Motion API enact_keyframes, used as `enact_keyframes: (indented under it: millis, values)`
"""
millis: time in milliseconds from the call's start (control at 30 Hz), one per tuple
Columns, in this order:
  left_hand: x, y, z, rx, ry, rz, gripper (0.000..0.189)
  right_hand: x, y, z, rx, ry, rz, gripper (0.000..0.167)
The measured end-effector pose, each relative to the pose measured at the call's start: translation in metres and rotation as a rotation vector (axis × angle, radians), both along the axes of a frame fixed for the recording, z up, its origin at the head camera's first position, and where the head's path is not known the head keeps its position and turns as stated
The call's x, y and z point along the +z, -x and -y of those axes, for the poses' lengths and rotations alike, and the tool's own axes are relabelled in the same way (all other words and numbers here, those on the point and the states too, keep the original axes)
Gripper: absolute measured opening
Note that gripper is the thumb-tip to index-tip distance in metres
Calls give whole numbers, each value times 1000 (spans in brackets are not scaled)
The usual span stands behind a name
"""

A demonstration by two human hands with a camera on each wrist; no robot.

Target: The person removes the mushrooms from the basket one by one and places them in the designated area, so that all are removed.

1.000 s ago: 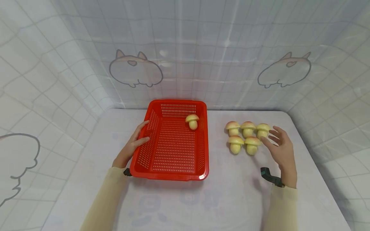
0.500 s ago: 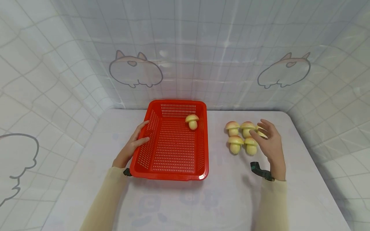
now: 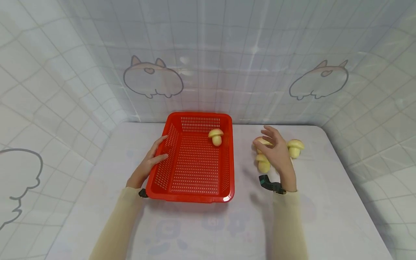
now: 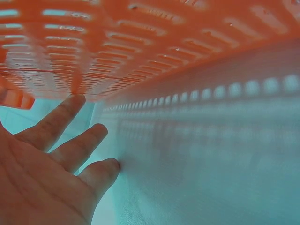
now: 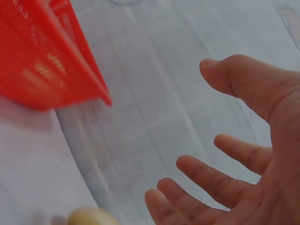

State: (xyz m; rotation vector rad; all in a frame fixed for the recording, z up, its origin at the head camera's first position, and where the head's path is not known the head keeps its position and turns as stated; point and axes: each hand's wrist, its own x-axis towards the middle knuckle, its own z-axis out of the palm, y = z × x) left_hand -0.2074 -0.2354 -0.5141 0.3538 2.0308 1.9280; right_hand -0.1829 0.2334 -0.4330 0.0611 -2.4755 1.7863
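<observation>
A red plastic basket (image 3: 195, 198) with slotted walls sits slightly left of the middle in the head view. On its left rim my left hand (image 3: 147, 166) holds on, thumb and a finger over the edge. Three fingers (image 4: 77, 147) extend outside the slotted wall in the left wrist view. One mushroom (image 3: 216, 137), yellow with a pale stem, lies inside near the back right corner. My right hand (image 3: 276, 150) hovers with spread fingers over the mushrooms right of the basket, nothing held. Partly visible there are a mushroom (image 3: 264, 166) and another mushroom (image 3: 295, 148); the hand hides others.
A pale cloth with faint prints covers the table (image 3: 208, 231). White checked curtain walls (image 3: 237, 72) with animal drawings rise at the back and both sides. A black wrist camera (image 3: 271, 185) sits below the right hand.
My right hand has moved left across the mushroom group, from its right end to its left part, uncovering the rightmost mushroom. The left hand and basket stay in place.
</observation>
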Motion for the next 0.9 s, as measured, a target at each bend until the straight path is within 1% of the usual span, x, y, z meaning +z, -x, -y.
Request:
enact_keyframes:
  millis: [133, 267, 433, 567, 700, 900]
  values:
    - [0, 0, -1, 2, 1, 7, 71, 2, 8, 17, 47, 3, -6, 74]
    - [1, 0, -2, 3, 2, 17, 71, 8, 12, 32, 80, -24, -31, 74]
    - [2, 1, 0, -1, -1, 11, 69, 12, 24, 52, 168, -22, -25, 75]
    - [1, 2, 1, 1, 3, -1, 70, 12, 33, 68, 213, -35, -18, 76]
    - [-1, 0, 0, 0, 2, 2, 70, 10, 39, 84, 246, -68, -27, 76]
    - [-3, -2, 0, -6, -4, -6, 69, 10, 44, 105, 319, -15, 14, 74]
